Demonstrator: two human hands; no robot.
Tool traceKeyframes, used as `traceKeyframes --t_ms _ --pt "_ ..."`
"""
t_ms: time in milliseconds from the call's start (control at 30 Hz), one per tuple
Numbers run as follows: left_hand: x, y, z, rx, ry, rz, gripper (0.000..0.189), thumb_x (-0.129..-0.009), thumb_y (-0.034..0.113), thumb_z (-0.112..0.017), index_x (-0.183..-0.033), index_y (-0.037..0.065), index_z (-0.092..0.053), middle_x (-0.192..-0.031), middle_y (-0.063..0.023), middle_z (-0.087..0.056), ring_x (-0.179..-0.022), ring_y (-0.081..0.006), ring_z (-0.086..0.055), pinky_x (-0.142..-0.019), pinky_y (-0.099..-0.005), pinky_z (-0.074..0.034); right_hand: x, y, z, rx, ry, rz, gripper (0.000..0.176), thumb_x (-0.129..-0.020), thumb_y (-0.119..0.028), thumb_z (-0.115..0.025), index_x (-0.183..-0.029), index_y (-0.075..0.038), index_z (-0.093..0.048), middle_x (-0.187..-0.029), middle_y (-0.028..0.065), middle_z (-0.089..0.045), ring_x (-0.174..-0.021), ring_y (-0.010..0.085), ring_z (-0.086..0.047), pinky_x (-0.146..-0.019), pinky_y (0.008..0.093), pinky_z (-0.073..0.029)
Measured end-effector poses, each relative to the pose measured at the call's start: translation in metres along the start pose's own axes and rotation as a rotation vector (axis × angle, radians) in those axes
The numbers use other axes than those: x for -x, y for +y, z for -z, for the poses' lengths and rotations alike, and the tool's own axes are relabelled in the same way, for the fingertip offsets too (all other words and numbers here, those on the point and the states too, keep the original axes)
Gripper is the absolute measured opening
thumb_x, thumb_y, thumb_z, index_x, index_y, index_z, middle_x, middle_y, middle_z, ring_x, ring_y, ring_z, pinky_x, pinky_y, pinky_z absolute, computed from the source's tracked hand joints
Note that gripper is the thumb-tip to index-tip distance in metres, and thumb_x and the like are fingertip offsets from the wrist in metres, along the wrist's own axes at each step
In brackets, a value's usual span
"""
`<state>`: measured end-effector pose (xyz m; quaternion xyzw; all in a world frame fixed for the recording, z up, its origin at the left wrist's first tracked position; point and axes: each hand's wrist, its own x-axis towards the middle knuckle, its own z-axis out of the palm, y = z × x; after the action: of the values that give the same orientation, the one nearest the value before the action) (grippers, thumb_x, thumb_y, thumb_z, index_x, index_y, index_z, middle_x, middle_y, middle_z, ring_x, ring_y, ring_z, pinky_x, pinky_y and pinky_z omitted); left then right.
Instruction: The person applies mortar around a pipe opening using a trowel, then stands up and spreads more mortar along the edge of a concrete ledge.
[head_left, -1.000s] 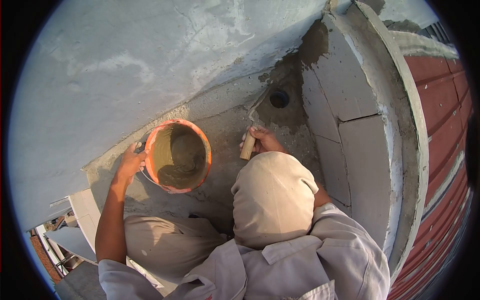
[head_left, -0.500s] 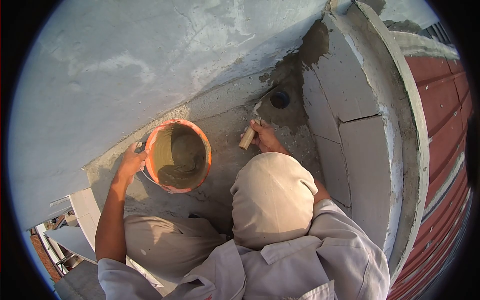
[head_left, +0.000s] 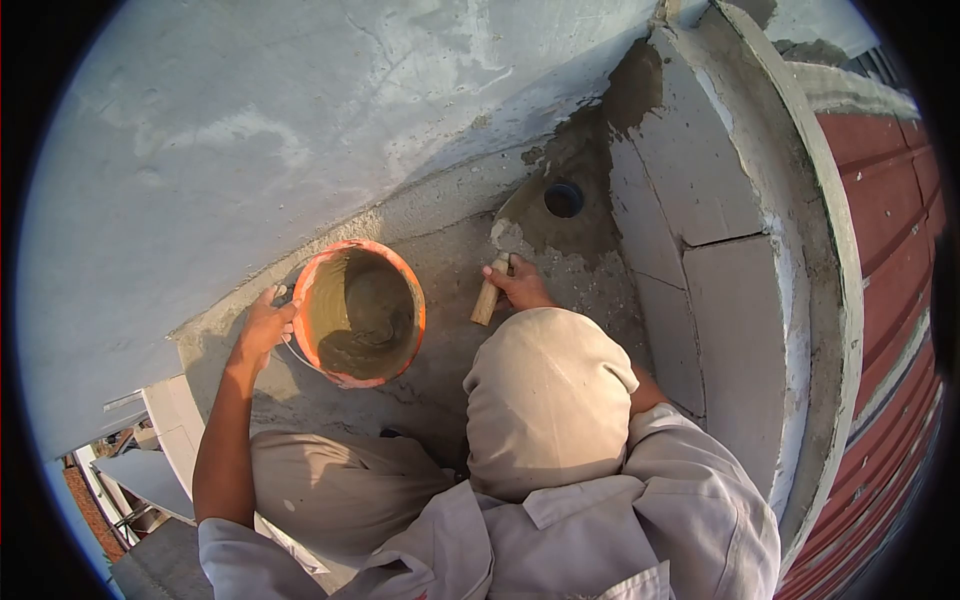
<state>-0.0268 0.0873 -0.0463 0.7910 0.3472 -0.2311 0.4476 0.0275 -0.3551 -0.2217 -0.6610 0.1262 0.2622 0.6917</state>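
My left hand (head_left: 268, 325) is closed on the rim side of an orange bucket (head_left: 419, 330), where its wire handle joins. Grey wet mortar (head_left: 380, 310) lies inside the bucket, which tilts so its mouth faces me. In my right hand (head_left: 524, 284) is a trowel with a wooden handle (head_left: 487, 303), fingers wrapped around it. Its blade seems to point away from me, low over the floor, and is hard to tell from the grey mortar. Just beyond it, a round drain hole (head_left: 563, 199) sits in a patch of darker, damp mortar (head_left: 580, 236).
A grey plastered wall (head_left: 250, 130) rises on the left and ahead. To the right stands a low wall of pale blocks (head_left: 735, 340) with a rough ledge, and past it a red corrugated roof (head_left: 885, 220). My bent knees (head_left: 550, 400) fill the near middle.
My right hand has drawn the trowel slightly toward me, and its handle has turned to point more directly back at me. My left hand and the bucket stay nearly still.
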Motion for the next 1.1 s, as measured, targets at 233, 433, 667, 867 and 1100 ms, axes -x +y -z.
traceKeyframes --t_ms 233,433,667,867,1100 --pt "0.000 0.003 -0.001 0.023 -0.018 0.004 0.092 -0.095 0.024 -0.073 -0.162 -0.007 -0.019 -0.095 -0.0050 -0.060 -0.078 -0.0123 -0.054 -0.066 -0.0301 -0.048 -0.002 -0.033 0.024 0.117 0.067 -0.084 0.072 -0.091 -0.038 -0.081 -0.130 0.015 -0.052 -0.111 0.0276 -0.067 -0.102 0.0347 -0.072 -0.081 0.0450 -0.062" --pt "0.003 0.001 0.001 0.013 -0.005 -0.002 0.091 -0.095 0.026 -0.074 -0.162 -0.006 -0.021 -0.093 -0.0040 -0.060 -0.077 -0.0122 -0.053 -0.066 -0.0300 -0.047 0.031 -0.026 0.022 0.563 0.158 0.083 0.068 -0.086 -0.040 -0.082 -0.124 0.013 -0.060 -0.112 0.0314 -0.070 -0.103 0.0405 -0.072 -0.091 0.0478 -0.054" --pt "-0.004 -0.001 0.003 -0.045 -0.027 -0.002 0.097 -0.095 0.036 -0.075 -0.163 -0.004 -0.019 -0.122 -0.0180 -0.064 -0.094 -0.0269 -0.063 -0.079 -0.0393 -0.052 0.039 -0.070 0.070 0.808 0.295 0.074 0.057 -0.088 -0.039 -0.076 -0.116 0.009 -0.064 -0.107 0.0325 -0.071 -0.104 0.0459 -0.070 -0.090 0.0492 -0.054" --pt "0.000 0.004 0.002 -0.061 -0.036 0.011 0.095 -0.095 0.035 -0.074 -0.163 -0.003 -0.019 -0.136 -0.0270 -0.061 -0.108 -0.0373 -0.067 -0.084 -0.0423 -0.055 0.030 -0.082 0.085 0.931 0.081 0.020 0.050 -0.089 -0.036 -0.073 -0.113 0.007 -0.066 -0.107 0.0325 -0.071 -0.105 0.0477 -0.069 -0.090 0.0516 -0.053" --pt "0.007 0.009 0.003 -0.055 -0.005 0.038 0.092 -0.097 0.031 -0.071 -0.163 -0.004 -0.018 -0.142 -0.0308 -0.058 -0.113 -0.0417 -0.068 -0.080 -0.0444 -0.059 0.044 -0.083 0.079 0.897 0.240 0.121 0.044 -0.089 -0.031 -0.071 -0.110 0.007 -0.067 -0.105 0.0333 -0.070 -0.102 0.0497 -0.068 -0.087 0.0508 -0.053"
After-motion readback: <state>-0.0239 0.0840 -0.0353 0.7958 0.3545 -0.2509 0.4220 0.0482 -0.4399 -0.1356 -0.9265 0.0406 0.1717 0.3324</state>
